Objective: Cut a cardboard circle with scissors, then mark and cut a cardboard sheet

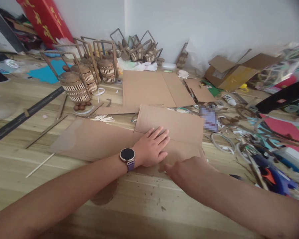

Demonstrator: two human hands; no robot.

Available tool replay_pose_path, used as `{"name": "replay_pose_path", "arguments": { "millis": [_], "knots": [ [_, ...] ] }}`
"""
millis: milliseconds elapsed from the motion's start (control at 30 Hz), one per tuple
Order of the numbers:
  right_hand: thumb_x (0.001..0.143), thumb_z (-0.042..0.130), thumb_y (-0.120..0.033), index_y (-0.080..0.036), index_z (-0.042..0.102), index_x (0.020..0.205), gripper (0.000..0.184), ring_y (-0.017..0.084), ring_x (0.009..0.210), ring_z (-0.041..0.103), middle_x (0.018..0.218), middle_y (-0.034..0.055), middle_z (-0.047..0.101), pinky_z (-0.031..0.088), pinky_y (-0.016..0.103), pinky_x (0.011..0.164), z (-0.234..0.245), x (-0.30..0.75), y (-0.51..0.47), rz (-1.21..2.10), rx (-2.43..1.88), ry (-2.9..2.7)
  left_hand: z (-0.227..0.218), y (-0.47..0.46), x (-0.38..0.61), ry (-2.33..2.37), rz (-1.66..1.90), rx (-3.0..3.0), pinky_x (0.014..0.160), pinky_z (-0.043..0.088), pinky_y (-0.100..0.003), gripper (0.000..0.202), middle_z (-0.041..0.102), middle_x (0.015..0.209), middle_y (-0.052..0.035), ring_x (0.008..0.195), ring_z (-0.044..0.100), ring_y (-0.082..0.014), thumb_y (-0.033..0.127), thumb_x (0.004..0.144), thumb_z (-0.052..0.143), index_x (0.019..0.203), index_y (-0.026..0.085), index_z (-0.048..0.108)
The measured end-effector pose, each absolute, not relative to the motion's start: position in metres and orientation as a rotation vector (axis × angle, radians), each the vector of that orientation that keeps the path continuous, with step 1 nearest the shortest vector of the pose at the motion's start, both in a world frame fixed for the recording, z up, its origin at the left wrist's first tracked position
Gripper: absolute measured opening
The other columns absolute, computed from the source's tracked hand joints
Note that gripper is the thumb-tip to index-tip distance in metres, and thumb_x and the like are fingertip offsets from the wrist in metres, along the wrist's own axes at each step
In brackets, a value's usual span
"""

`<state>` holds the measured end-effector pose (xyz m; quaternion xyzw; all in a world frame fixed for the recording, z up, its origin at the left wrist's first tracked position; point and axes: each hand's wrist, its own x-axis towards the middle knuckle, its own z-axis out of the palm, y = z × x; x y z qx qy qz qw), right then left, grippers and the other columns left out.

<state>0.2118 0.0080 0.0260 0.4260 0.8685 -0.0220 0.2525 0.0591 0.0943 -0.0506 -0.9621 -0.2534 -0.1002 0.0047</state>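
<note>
My left hand (151, 147), a watch (127, 155) on its wrist, lies flat with fingers spread on a creased piece of cardboard (174, 127). Close beside it, at the near edge of that cardboard, my right hand (186, 169) is closed, its index finger and thumb close together. Whatever those fingers hold is hidden by the hand. A longer cardboard strip (104, 136) reaches out to the left from under the creased piece. Below my left forearm, a rounded brown piece (106, 192) shows in part on the wooden table (139, 215).
Lidded bamboo baskets (74, 86) with tall handles stand at the back left, brown balls (82, 105) in front. Behind lies a large cardboard sheet (149, 88). An open carton (234, 71) sits back right. Strips, rings and a blue glue gun (276, 176) clutter the right.
</note>
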Motion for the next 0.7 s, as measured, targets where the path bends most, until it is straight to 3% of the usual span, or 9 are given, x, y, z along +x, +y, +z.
{"name": "replay_pose_path", "arguments": {
  "millis": [200, 400, 533, 700],
  "knots": [
    [0.071, 0.067, 0.003, -0.018, 0.067, 0.121, 0.054, 0.029, 0.059, 0.076, 0.073, 0.0086, 0.078, 0.045, 0.025, 0.042, 0.032, 0.209, 0.010, -0.047, 1.099, 2.208, -0.050, 0.095, 0.058, -0.783, -0.280, -3.021, 0.122, 0.021, -0.051, 0.063, 0.033, 0.163, -0.0154, 0.153, 0.023, -0.0344, 0.049, 0.103, 0.039, 0.151, 0.008, 0.042],
    [0.073, 0.062, 0.005, -0.021, 0.066, 0.123, 0.056, 0.034, 0.065, 0.077, 0.077, 0.0088, 0.079, 0.051, 0.031, 0.047, 0.034, 0.210, 0.009, -0.095, 1.104, 2.165, -0.048, 0.096, 0.057, -0.766, -0.246, -3.037, 0.122, 0.019, -0.051, 0.065, 0.029, 0.164, -0.0164, 0.154, 0.020, -0.0326, 0.050, 0.103, 0.038, 0.152, 0.008, 0.040],
    [0.074, 0.062, 0.005, -0.018, 0.069, 0.111, 0.044, 0.031, 0.065, 0.077, 0.074, 0.0104, 0.078, 0.045, 0.026, 0.046, 0.034, 0.214, 0.009, -0.139, 1.130, 2.178, -0.047, 0.095, 0.057, -0.772, -0.229, -3.056, 0.122, 0.019, -0.051, 0.066, 0.029, 0.165, -0.0165, 0.154, 0.019, -0.0325, 0.050, 0.103, 0.039, 0.153, 0.008, 0.038],
    [0.076, 0.064, 0.000, -0.019, 0.069, 0.104, 0.034, 0.021, 0.052, 0.071, 0.060, 0.0035, 0.071, 0.034, 0.022, 0.046, 0.022, 0.228, 0.006, -0.134, 1.187, 2.309, -0.046, 0.095, 0.057, -0.780, -0.223, -3.076, 0.122, 0.019, -0.052, 0.065, 0.028, 0.165, -0.0166, 0.154, 0.019, -0.0326, 0.050, 0.103, 0.039, 0.152, 0.007, 0.039]
  ]
}}
